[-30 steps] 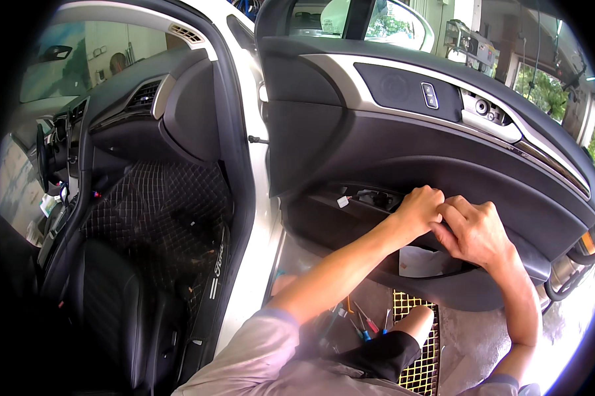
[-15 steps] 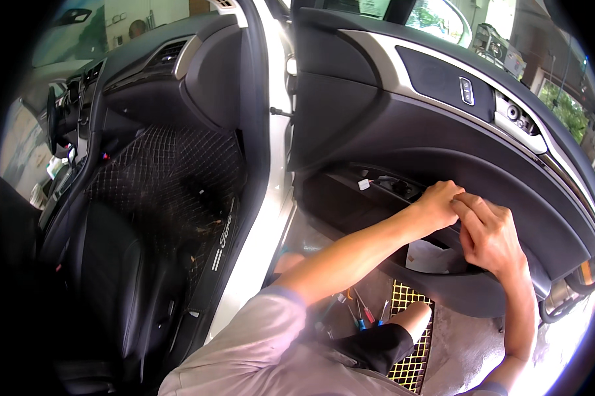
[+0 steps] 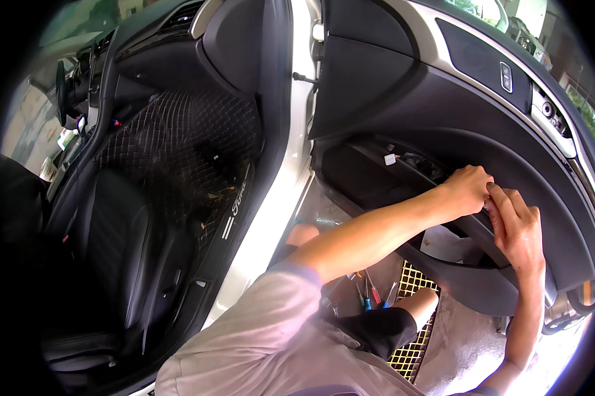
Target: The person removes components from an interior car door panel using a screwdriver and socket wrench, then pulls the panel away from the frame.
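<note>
Both my hands meet over the armrest of an open car door (image 3: pixel 376 99) with a black inner panel. My left hand (image 3: pixel 468 190) reaches across from the left, its fingers curled in. Just right of it, my right hand (image 3: pixel 520 232) pinches with thumb and fingers, its fingertips against or very near the left hand. Whatever sits between the fingertips is hidden or too small to name. Left of my hands, a white plug connector (image 3: pixel 390 159) on a short wire lies by an opening in the armrest. Below them, a pale sheet (image 3: pixel 444 243) rests in the door pocket.
Several screwdrivers (image 3: pixel 375 294) with red and blue handles lie on the floor beside a yellow grate (image 3: pixel 408 360) and my bent knee. At left are the black car seat (image 3: pixel 116 231), the quilted floor mat (image 3: pixel 185 129) and the white door sill (image 3: pixel 261 254).
The view has shifted, so the car's parts sit higher and further right or left-skewed in the picture. My hands stay together at the armrest, with little change in grip.
</note>
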Demonstrator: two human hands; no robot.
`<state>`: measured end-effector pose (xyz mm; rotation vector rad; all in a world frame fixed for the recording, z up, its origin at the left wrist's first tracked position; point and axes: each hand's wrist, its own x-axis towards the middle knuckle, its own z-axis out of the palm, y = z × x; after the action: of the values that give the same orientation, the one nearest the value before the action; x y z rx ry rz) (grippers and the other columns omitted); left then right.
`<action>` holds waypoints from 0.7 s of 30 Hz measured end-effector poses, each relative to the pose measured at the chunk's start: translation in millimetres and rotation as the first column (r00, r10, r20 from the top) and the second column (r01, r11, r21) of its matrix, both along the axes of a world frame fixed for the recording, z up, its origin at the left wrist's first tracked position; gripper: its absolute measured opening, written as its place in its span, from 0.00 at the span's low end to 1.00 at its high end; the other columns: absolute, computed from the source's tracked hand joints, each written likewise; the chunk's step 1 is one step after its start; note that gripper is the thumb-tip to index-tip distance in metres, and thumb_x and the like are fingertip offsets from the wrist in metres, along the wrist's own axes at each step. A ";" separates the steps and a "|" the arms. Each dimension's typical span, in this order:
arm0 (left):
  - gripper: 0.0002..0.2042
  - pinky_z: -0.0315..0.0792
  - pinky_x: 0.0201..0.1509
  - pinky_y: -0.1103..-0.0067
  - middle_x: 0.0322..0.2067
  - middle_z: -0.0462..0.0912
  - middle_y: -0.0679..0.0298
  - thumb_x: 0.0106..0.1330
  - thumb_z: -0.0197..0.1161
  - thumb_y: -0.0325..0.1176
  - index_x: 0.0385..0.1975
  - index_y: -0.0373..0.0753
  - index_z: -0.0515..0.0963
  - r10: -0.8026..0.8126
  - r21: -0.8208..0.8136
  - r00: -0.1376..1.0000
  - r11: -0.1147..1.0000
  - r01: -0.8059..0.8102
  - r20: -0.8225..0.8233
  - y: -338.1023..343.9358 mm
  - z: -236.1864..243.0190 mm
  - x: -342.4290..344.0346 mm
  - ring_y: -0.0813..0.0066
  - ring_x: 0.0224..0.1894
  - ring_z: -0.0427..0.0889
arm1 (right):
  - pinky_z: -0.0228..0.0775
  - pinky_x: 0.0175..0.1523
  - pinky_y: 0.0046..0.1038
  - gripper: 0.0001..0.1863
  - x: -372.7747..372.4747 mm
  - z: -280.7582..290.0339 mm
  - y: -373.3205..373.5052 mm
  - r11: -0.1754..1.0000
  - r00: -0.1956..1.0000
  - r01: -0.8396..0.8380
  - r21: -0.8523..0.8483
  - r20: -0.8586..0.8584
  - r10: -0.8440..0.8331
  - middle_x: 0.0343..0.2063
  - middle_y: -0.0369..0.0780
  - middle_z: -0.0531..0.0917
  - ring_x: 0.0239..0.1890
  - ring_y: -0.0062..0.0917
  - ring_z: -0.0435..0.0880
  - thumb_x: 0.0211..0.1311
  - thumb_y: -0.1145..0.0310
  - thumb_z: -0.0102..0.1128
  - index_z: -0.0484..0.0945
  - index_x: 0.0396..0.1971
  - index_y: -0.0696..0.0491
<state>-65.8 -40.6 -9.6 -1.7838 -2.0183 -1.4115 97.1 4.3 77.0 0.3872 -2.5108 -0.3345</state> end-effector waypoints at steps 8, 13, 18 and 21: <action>0.03 0.83 0.38 0.60 0.27 0.86 0.45 0.50 0.64 0.22 0.23 0.33 0.85 -0.009 0.069 1.000 0.998 0.008 0.016 1.4 -4.4 2.5 0.46 0.33 0.87 | 0.75 0.27 0.33 0.16 -1.7 -4.6 3.7 0.998 0.998 -0.058 -0.009 -0.035 0.058 0.39 0.45 0.84 0.24 0.36 0.84 0.51 0.83 0.68 0.80 0.43 0.61; 0.05 0.83 0.40 0.62 0.28 0.86 0.46 0.54 0.62 0.22 0.25 0.34 0.85 -0.045 0.180 0.988 0.983 0.018 0.147 5.3 -11.1 3.4 0.47 0.34 0.88 | 0.75 0.27 0.33 0.17 -11.5 2.1 -10.3 0.987 0.985 -0.154 0.041 -0.077 0.157 0.38 0.45 0.84 0.25 0.36 0.84 0.52 0.85 0.65 0.80 0.44 0.60; 0.05 0.84 0.46 0.63 0.32 0.87 0.46 0.57 0.65 0.22 0.29 0.34 0.87 -0.002 -0.098 0.999 0.995 -0.002 -0.043 0.5 1.6 2.8 0.50 0.40 0.89 | 0.75 0.27 0.33 0.15 -8.1 -5.4 6.3 0.994 0.994 -0.105 -0.036 -0.016 0.104 0.37 0.46 0.84 0.25 0.36 0.84 0.57 0.85 0.65 0.80 0.45 0.60; 0.05 0.85 0.45 0.63 0.32 0.87 0.46 0.58 0.65 0.23 0.30 0.34 0.87 -0.040 0.001 0.998 0.999 0.040 0.038 -3.1 -3.3 1.2 0.49 0.40 0.89 | 0.75 0.27 0.32 0.17 -13.8 -4.2 -7.8 0.987 0.985 -0.158 0.022 -0.066 0.159 0.35 0.46 0.84 0.25 0.36 0.84 0.58 0.87 0.63 0.79 0.48 0.59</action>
<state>-64.6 -43.7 -12.8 -1.8216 -2.0113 -1.4673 83.3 -3.5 72.8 0.5698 -2.3946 -0.3011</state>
